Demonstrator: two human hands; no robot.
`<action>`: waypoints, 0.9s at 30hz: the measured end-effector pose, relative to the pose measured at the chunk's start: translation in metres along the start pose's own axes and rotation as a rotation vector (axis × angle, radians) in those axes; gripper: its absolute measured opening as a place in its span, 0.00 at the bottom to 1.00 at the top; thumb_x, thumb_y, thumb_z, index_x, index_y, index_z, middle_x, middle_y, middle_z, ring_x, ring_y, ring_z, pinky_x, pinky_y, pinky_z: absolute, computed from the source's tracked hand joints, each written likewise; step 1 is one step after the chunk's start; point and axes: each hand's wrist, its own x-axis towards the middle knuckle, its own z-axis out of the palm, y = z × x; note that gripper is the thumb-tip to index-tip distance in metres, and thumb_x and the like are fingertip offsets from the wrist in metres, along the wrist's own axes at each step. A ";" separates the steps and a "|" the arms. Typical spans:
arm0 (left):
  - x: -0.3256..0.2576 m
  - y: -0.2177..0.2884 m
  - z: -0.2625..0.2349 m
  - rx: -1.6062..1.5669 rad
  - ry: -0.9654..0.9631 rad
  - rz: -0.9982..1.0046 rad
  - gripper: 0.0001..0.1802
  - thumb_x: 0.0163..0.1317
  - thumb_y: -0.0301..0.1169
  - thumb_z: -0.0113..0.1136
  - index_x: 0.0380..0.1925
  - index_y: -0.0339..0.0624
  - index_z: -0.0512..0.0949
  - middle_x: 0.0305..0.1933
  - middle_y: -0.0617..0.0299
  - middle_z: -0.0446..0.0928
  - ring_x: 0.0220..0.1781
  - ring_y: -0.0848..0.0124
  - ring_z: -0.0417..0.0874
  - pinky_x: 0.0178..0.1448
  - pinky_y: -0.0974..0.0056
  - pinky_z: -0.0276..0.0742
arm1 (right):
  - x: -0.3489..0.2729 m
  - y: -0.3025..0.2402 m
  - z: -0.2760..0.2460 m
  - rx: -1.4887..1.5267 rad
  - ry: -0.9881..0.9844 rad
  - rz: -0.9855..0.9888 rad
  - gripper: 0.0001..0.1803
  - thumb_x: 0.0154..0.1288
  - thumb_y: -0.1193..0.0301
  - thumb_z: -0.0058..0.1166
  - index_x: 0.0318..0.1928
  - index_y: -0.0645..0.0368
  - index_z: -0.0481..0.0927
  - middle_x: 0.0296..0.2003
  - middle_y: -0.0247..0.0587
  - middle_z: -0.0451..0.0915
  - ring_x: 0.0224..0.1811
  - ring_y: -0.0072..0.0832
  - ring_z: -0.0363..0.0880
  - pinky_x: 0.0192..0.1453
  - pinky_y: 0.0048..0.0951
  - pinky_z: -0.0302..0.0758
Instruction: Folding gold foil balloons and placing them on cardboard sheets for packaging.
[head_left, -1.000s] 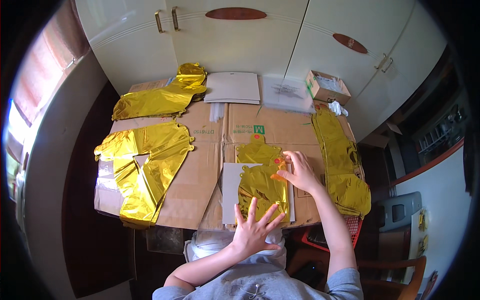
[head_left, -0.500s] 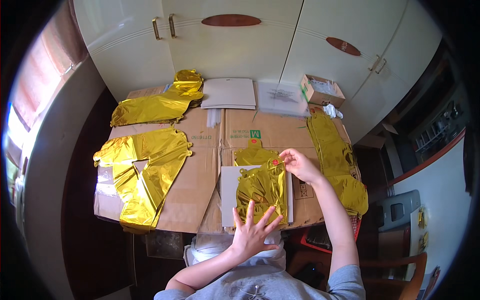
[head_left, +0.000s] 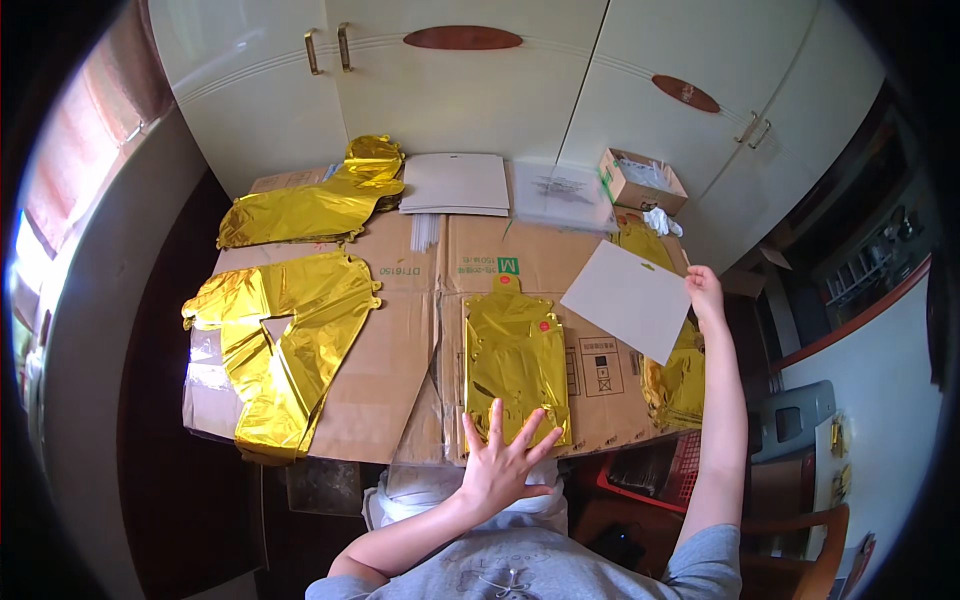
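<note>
One gold foil balloon [head_left: 515, 365] under spread left fingers [head_left: 497, 425]; right fingers [head_left: 700, 290] pinching one white card [head_left: 628, 298].

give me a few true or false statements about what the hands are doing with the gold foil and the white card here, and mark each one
1. The left hand lies flat, fingers spread, on the lower edge of the gold foil balloon. True.
2. The right hand grips a pair of scissors. False: it holds a white card by its edge, lifted off the cardboard.
3. The white card covers the gold foil balloon in the middle. False: the card is off to the right of it, and the balloon lies uncovered.
4. A stack of white sheets lies at the far side of the table, near the cupboard doors. True.
5. The small open box sits by the person's left hand. False: it is at the far right corner.
</note>
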 end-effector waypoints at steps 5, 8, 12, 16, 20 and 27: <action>0.001 -0.001 0.001 -0.023 0.009 0.002 0.51 0.44 0.76 0.53 0.71 0.78 0.58 0.77 0.66 0.54 0.74 0.30 0.46 0.62 0.14 0.43 | -0.011 0.049 0.012 -0.257 0.062 -0.062 0.14 0.61 0.81 0.50 0.47 0.62 0.78 0.42 0.44 0.82 0.46 0.32 0.81 0.53 0.31 0.76; 0.001 0.000 -0.001 -0.016 -0.001 0.002 0.51 0.44 0.76 0.54 0.71 0.77 0.59 0.76 0.66 0.54 0.74 0.29 0.46 0.62 0.14 0.44 | -0.026 0.047 0.025 -0.333 0.084 -0.220 0.15 0.58 0.83 0.49 0.46 0.60 0.78 0.43 0.49 0.82 0.47 0.38 0.82 0.54 0.33 0.76; 0.004 0.002 0.000 -0.021 0.010 0.016 0.51 0.44 0.76 0.54 0.70 0.75 0.62 0.75 0.64 0.57 0.73 0.28 0.47 0.61 0.14 0.42 | -0.037 0.043 0.036 -0.462 0.198 -0.428 0.11 0.58 0.80 0.54 0.43 0.59 0.78 0.40 0.47 0.78 0.48 0.44 0.77 0.55 0.39 0.73; 0.003 0.003 0.001 -0.029 0.012 0.007 0.50 0.44 0.76 0.54 0.69 0.73 0.64 0.74 0.61 0.58 0.73 0.27 0.47 0.62 0.14 0.39 | -0.088 -0.023 0.064 -0.354 0.049 -0.616 0.09 0.60 0.75 0.57 0.41 0.56 0.79 0.40 0.44 0.80 0.48 0.44 0.77 0.56 0.42 0.71; 0.007 0.005 -0.002 -0.012 -0.027 0.008 0.50 0.46 0.75 0.54 0.70 0.75 0.60 0.74 0.63 0.59 0.72 0.29 0.49 0.61 0.14 0.44 | -0.162 -0.057 0.090 -0.239 -0.390 -0.667 0.09 0.63 0.69 0.60 0.42 0.58 0.79 0.34 0.40 0.83 0.41 0.37 0.80 0.50 0.37 0.75; 0.006 0.005 0.002 -0.003 -0.008 0.026 0.51 0.45 0.74 0.56 0.70 0.71 0.62 0.75 0.56 0.56 0.72 0.25 0.46 0.63 0.15 0.38 | -0.176 -0.069 0.125 0.110 -0.568 -0.288 0.26 0.62 0.66 0.64 0.56 0.64 0.68 0.32 0.43 0.83 0.33 0.30 0.83 0.40 0.32 0.78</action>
